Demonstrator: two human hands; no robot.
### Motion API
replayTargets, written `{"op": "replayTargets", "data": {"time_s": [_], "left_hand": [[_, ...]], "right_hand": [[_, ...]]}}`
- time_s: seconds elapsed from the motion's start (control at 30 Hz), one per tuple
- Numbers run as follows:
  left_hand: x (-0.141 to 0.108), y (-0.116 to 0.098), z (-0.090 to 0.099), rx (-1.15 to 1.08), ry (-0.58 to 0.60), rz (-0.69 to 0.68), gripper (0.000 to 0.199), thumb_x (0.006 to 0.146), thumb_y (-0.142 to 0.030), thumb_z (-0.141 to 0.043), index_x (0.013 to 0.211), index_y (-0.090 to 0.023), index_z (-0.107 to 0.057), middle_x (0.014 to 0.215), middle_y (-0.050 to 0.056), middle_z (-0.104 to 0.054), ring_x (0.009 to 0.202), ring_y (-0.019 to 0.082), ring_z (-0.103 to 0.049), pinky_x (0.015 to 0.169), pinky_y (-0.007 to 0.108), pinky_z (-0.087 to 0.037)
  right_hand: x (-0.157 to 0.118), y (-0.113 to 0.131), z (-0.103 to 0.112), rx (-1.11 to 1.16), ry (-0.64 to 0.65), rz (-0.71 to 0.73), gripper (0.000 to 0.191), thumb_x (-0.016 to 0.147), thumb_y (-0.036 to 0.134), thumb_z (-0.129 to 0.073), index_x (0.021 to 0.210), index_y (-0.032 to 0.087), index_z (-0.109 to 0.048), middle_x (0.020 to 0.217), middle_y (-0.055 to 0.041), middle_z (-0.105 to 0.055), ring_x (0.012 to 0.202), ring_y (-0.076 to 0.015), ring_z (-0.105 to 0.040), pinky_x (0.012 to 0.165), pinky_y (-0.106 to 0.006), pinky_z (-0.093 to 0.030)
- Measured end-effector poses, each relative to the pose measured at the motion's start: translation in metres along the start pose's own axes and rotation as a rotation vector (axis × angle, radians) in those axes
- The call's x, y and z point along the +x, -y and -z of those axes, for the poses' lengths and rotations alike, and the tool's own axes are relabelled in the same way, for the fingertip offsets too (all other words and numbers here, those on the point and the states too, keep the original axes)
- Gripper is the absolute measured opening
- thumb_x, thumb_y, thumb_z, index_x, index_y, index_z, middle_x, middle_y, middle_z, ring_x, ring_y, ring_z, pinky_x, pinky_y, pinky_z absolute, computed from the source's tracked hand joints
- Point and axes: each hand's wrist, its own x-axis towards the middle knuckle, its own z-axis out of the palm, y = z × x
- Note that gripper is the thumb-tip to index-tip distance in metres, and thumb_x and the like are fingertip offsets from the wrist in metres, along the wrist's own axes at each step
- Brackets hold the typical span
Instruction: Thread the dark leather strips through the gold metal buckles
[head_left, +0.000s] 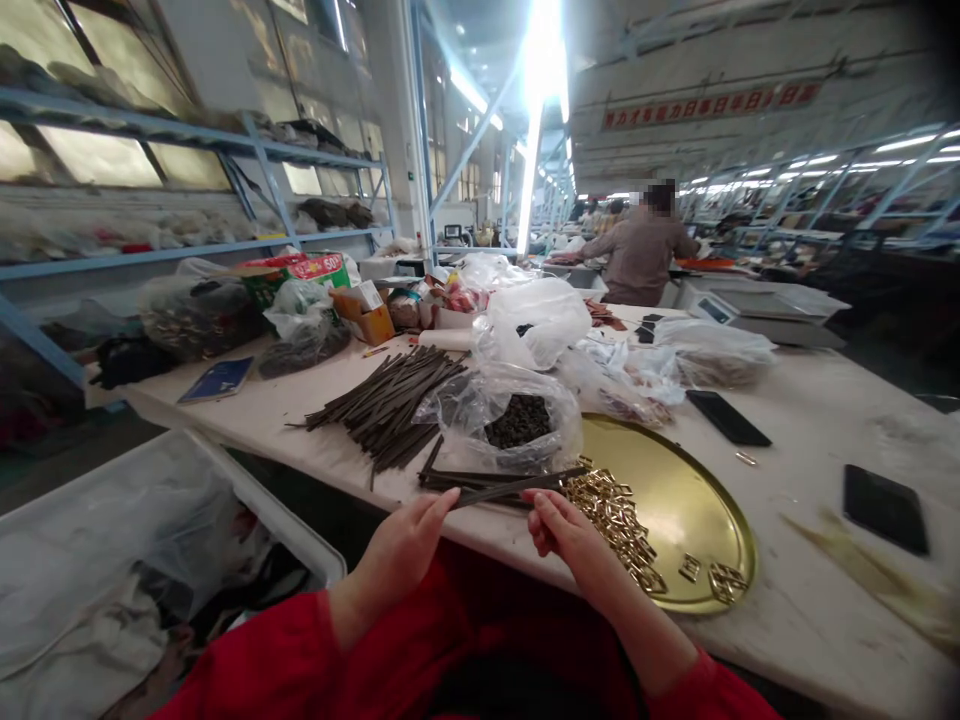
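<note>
A dark strap stretches between my two hands at the table's front edge. My left hand pinches its left end between thumb and fingers. Near its right part, the fingers of my right hand are closed on the same strap. Just behind it lie a few more dark straps, and a large pile of dark straps spreads to the left. An open clear plastic bag holds small black pieces. Beside my right hand, gold metal buckles are heaped on a round gold tray.
A white bin with plastic and cloth stands at the lower left. On the table are a blue notebook, filled plastic bags, a black phone and a dark flat object. Farther back, a person stands near a scale.
</note>
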Motion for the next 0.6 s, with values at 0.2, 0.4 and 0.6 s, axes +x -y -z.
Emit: {"op": "replayTargets", "data": {"time_s": [0.2, 0.4, 0.6], "left_hand": [[-0.026, -0.006, -0.001, -0.081, -0.025, -0.019, 0.044, 0.085, -0.008, -0.032, 0.128, -0.014, -0.037, 0.107, 0.011, -0.06, 0.098, 0.019, -0.058, 0.085, 0.031, -0.05], [-0.033, -0.006, 0.004, -0.35, 0.227, 0.238, 0.038, 0.085, -0.02, -0.04, 0.121, -0.017, -0.047, 0.106, 0.01, -0.062, 0.096, 0.021, -0.059, 0.085, 0.033, -0.047], [0.007, -0.038, 0.008, -1.202, 0.657, 0.567, 0.028, 0.086, -0.035, -0.041, 0.099, -0.013, -0.052, 0.06, -0.004, -0.052, 0.044, 0.006, -0.046, 0.043, 0.015, -0.034]], "right_hand": [[-0.005, -0.002, 0.008, 0.233, -0.048, -0.116, 0.039, 0.066, 0.05, -0.067, 0.083, 0.015, -0.061, 0.053, 0.0037, -0.053, 0.042, -0.006, -0.044, 0.04, -0.018, -0.034], [0.006, -0.001, 0.014, 0.286, -0.208, -0.016, 0.035, 0.055, 0.044, -0.076, 0.072, 0.017, -0.061, 0.049, 0.0062, -0.05, 0.042, -0.0046, -0.04, 0.039, -0.017, -0.032], [-0.007, -0.006, -0.014, 0.042, -0.025, -0.068, 0.037, 0.068, 0.052, -0.064, 0.065, 0.016, -0.058, 0.049, 0.0039, -0.052, 0.043, -0.0076, -0.043, 0.042, -0.02, -0.033]]}}
